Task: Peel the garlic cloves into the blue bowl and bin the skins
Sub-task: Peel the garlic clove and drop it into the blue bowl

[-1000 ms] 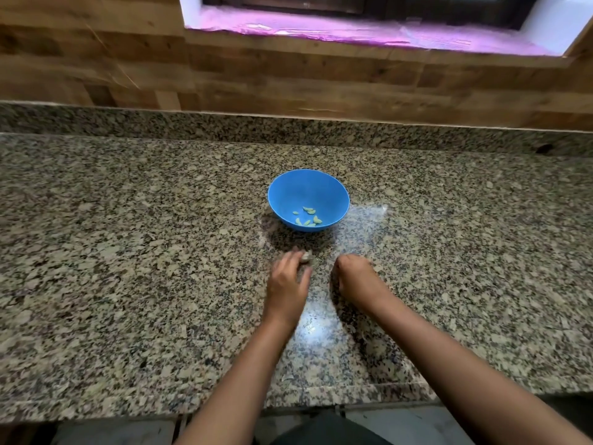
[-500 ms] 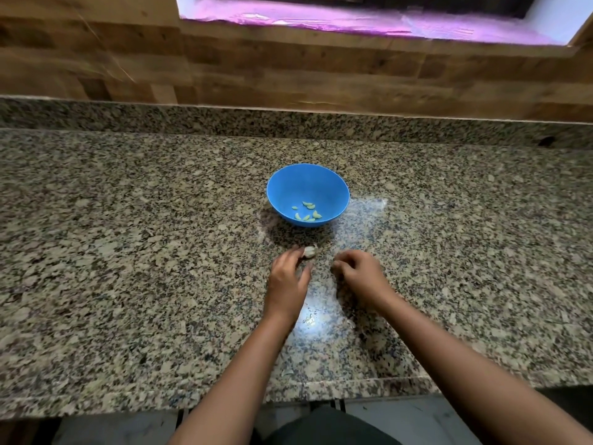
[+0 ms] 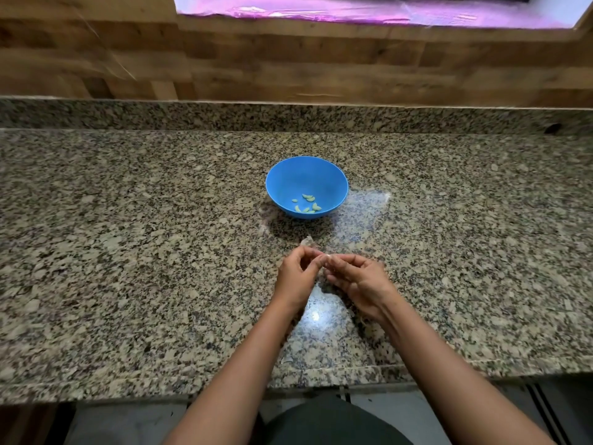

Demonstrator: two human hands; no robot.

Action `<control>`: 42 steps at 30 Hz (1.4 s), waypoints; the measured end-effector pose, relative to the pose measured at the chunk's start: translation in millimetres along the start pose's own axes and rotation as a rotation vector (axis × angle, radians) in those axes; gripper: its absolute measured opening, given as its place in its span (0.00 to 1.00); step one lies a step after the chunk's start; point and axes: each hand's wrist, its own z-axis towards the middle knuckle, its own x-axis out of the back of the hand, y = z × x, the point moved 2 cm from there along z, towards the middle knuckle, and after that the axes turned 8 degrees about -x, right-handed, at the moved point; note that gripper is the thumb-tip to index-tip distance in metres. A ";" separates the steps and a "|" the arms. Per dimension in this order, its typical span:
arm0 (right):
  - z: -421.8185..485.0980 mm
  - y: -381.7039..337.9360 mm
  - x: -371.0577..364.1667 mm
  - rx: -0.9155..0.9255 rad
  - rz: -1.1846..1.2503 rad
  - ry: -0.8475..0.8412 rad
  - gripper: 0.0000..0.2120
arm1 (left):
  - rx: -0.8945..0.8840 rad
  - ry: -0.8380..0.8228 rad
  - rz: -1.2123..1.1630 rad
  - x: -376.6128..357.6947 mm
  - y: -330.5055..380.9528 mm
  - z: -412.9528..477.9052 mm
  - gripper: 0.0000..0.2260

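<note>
The left hand (image 3: 296,274) and the right hand (image 3: 359,281) meet just below the centre of the frame, fingers curled and fingertips drawn together. Between them they pinch a small pale garlic clove (image 3: 325,259). Only a sliver of it shows past the fingers, so I cannot tell how much skin is on it. Both forearms reach up from the bottom edge of the frame, and both hands are held just over the counter (image 3: 128,252), a speckled granite top.

Just above the fingertips, a thin, pale scrap of skin (image 3: 307,242) lies on the counter, apart from the hands. Further up the frame, near its centre, stands the blue bowl (image 3: 285,178), upright, its shadow falling on the stone in front of it. In its bottom lie the peeled cloves (image 3: 307,203), a small loose cluster of pale yellow-green pieces; the rest of the inside is bare blue.

A bright glare (image 3: 316,316) sits on the stone between the wrists. Behind the counter runs a low granite upstand (image 3: 288,117), then a wood-plank wall (image 3: 288,65). A pink-lit sill (image 3: 353,11) crosses the top edge.
</note>
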 end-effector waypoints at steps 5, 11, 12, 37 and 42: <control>-3.0 -6.2 -0.2 -0.027 -0.087 -0.004 0.04 | 0.002 -0.032 -0.019 3.1 -1.1 -2.0 0.03; -5.7 -6.6 -1.9 -0.019 -0.145 0.025 0.04 | 0.007 -0.166 -0.029 6.8 0.0 -1.9 0.02; -5.1 -5.9 -1.8 -0.015 -0.151 0.036 0.04 | 0.010 -0.176 -0.023 6.5 -1.0 -1.6 0.03; 1.5 -9.6 3.5 -0.032 0.066 0.102 0.09 | 0.146 -0.158 -0.053 15.4 12.5 -4.8 0.02; -1.4 -7.0 3.1 0.033 -0.093 0.070 0.07 | 0.119 -0.136 0.159 13.0 6.9 5.1 0.05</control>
